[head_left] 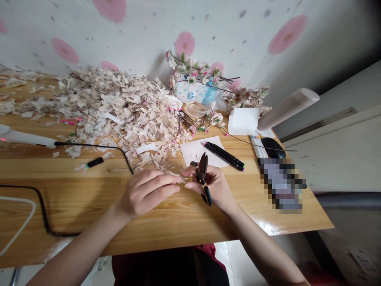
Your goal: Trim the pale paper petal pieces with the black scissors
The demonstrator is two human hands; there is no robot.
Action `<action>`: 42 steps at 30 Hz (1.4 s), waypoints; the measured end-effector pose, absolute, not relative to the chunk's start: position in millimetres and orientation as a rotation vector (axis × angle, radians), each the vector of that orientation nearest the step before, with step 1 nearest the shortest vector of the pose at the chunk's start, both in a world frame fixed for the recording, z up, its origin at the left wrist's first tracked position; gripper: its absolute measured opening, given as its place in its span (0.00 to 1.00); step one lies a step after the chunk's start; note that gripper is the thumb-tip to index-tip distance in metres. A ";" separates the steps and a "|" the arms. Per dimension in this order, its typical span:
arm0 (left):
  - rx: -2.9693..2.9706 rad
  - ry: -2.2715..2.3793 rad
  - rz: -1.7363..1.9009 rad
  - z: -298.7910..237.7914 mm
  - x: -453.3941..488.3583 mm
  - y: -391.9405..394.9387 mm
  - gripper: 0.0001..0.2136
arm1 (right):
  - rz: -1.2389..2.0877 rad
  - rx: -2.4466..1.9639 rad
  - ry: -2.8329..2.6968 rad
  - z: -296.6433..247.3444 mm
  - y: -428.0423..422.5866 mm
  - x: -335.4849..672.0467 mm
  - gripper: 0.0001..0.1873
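Over the front of the wooden desk, my left hand (150,191) pinches a small pale petal (180,177) at its fingertips; most of the petal is hidden by the fingers. My right hand (218,186) holds a pair of dark scissors (203,169), blades pointing up and away, their black handles around and under the fingers. The thumb and forefinger of that hand reach almost to the left fingertips; whether they touch the petal I cannot tell. Just beyond both hands spreads a big heap of dried-looking cream petals (131,103).
Two black markers (224,155) lie on a white paper (190,150). Artificial flower branches (193,73) rest on a dotted box (190,92) by the wall. Black cable (98,146) crosses the desk's left side. A mouse (274,147) and blurred phone-like object (281,184) lie right.
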State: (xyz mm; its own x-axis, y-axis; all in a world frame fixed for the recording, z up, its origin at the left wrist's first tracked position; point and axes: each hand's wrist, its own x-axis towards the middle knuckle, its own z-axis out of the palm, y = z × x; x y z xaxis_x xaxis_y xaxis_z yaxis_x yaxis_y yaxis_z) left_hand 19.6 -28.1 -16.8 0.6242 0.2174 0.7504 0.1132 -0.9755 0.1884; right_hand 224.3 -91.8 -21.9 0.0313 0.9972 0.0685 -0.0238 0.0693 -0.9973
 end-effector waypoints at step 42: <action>2.787 0.454 1.199 -19.3 26.3 -33.7 0.08 | 1.315 -1.280 -1.013 -19.0 -88.3 225.9 0.14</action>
State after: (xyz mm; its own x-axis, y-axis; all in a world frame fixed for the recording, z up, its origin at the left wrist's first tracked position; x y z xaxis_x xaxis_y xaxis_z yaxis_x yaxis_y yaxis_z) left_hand 26.3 -33.7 -19.3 0.6512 0.2972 0.6983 0.2398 -0.9536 0.1822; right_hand 225.9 -88.3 -19.0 0.0585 0.9859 -0.1568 -0.0999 -0.1505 -0.9836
